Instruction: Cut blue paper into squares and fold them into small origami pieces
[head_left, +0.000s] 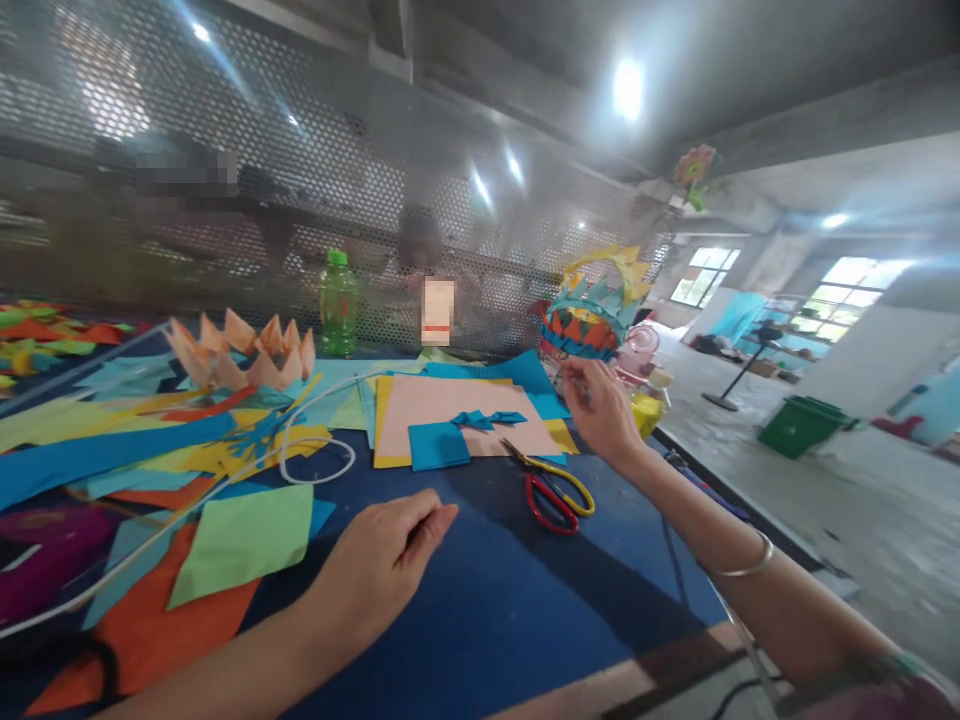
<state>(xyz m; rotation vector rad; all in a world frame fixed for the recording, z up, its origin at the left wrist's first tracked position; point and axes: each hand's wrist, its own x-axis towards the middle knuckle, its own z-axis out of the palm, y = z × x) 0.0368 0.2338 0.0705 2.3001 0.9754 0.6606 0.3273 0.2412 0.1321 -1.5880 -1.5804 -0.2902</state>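
My left hand (397, 540) is curled into a loose fist over the near part of the blue tabletop, and nothing shows sticking out of it. My right hand (604, 410) reaches to the back right, fingers bent together at the lower edge of a stack of paper crowns (581, 320); what the fingertips pinch, if anything, is too small to make out. Between the hands lie scissors (551, 490) with one red and one yellow handle. Beyond them, a blue paper square (439, 446) and small folded blue pieces (487, 420) rest on pale pink sheets (405, 410).
An orange paper crown (240, 355) and a green bottle (339, 305) stand at the back left. Coloured paper sheets (247, 540) and a white cord (120, 570) cover the left side. A perforated metal panel (337, 180) rises behind. A green bin (802, 425) stands on the floor.
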